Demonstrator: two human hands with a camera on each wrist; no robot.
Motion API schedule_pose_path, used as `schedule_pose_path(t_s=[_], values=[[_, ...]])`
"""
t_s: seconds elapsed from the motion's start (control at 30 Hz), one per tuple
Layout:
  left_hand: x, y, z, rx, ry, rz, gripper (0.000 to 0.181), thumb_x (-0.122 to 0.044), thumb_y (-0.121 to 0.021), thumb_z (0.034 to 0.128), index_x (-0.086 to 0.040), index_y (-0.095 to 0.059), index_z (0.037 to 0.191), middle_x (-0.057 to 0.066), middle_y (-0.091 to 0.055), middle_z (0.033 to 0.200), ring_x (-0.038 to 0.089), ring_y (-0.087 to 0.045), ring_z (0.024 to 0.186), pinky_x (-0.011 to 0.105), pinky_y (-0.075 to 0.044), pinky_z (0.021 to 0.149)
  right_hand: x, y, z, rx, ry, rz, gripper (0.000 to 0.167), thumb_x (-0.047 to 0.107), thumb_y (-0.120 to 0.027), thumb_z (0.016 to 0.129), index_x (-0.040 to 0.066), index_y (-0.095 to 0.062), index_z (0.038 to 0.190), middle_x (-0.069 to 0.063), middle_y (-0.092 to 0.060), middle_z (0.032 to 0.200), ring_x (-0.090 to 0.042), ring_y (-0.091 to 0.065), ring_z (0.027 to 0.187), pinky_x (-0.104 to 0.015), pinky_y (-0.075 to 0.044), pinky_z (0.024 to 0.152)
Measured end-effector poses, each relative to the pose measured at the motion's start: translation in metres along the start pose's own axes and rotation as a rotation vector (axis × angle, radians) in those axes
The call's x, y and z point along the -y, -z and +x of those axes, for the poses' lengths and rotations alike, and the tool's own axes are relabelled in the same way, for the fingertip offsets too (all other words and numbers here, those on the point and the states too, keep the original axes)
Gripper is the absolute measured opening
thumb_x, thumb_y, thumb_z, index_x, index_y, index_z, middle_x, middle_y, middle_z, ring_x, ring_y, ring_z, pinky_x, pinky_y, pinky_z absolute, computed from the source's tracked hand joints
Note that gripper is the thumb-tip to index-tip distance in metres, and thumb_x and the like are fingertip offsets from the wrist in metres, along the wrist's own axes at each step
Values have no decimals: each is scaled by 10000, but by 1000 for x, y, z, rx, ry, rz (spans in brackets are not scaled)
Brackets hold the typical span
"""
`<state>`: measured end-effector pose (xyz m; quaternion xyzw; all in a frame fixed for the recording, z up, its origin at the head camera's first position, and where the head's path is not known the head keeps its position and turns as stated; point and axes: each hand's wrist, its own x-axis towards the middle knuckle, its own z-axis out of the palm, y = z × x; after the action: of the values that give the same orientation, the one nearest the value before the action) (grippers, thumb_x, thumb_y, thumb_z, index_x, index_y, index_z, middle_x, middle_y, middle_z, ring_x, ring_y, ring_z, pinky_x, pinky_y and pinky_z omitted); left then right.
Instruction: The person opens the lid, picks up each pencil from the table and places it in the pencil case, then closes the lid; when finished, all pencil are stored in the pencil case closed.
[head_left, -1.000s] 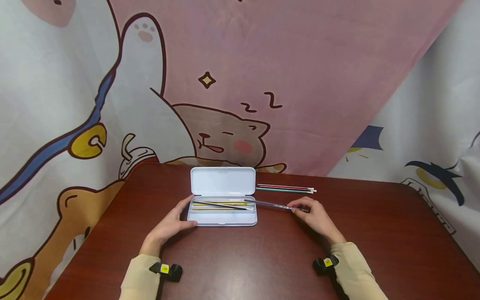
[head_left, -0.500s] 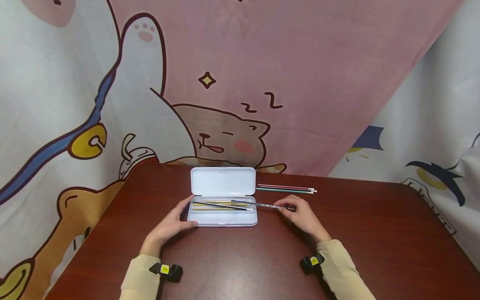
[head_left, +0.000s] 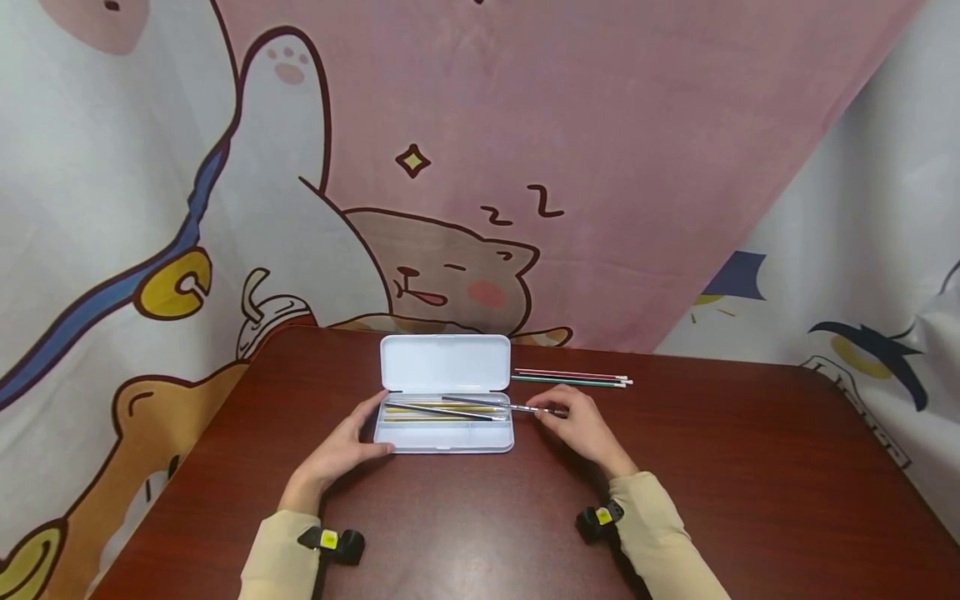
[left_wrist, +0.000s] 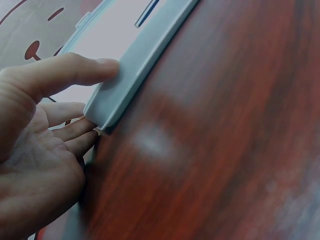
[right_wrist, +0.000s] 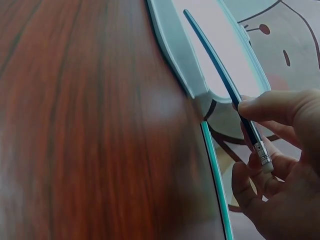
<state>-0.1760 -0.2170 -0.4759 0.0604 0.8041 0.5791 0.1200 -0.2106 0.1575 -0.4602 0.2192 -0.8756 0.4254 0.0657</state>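
A white pencil case stands with its lid raised, several yellow and dark pencils in its rear compartment. My left hand holds the case's left end. In the left wrist view, the thumb lies on the case's front wall and the other fingers touch its end. My right hand pinches a dark pencil near its eraser end between thumb and fingers. That pencil slants over the case's right edge, its far end above the rear compartment. Whether it touches the pencils below, I cannot tell.
Several pencils with white erasers, red, black and green among them, lie right of the lid on the dark red wooden table. A cartoon-printed cloth hangs behind the table's back edge.
My right hand has moved left, carrying the dark pencil farther over the case. My left hand and the case have stayed in place.
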Motion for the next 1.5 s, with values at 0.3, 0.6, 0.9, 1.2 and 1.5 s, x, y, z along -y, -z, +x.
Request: schedule_pose_path(t_s=[0.3, 0.6, 0.9, 1.2, 1.5], values=[[-2, 0, -1, -4, -1, 1, 893, -40, -762, 785, -79, -256, 1520, 211, -212, 1540, 355, -167, 1395, 567, -66, 1110, 10, -15, 10, 49, 1, -2, 153, 13, -702, 832, 73, -752, 963, 28, -641, 895, -180, -567, 889, -381, -495, 800], [0, 1, -1, -2, -6, 9, 889, -53, -764, 790, -93, -260, 1521, 201, -214, 1543, 356, -155, 1403, 576, -61, 1109, 17, -31, 17, 47, 20, 12, 158, -13, -715, 821, 79, -758, 942, 15, -635, 893, -196, -565, 897, -386, -486, 799], [1, 1, -2, -5, -15, 8, 885, -65, -773, 787, -88, -272, 1516, 199, -231, 1540, 348, -165, 1405, 562, -68, 1113, 23, -42, 23, 64, 70, -8, 154, -18, -704, 819, 70, -753, 936, 1, -640, 879, -208, -562, 894, -373, -487, 794], [0, 1, -2, -3, -15, 1, 896, -58, -773, 781, -79, -264, 1517, 203, -223, 1541, 349, -165, 1405, 559, -80, 1112, 27, -53, 28, 74, 85, -24, 149, -5, -714, 817, 72, -764, 934, 13, -638, 861, -182, -516, 845, -329, -441, 744], [-2, 0, -1, -2, -24, 2, 888, -41, -764, 778, -62, -267, 1514, 219, -238, 1531, 349, -170, 1403, 542, -91, 1112, 34, -62, 34, 64, 109, -69, 144, 24, -731, 812, 98, -773, 929, 12, -659, 871, -182, -535, 858, -383, -400, 774]])
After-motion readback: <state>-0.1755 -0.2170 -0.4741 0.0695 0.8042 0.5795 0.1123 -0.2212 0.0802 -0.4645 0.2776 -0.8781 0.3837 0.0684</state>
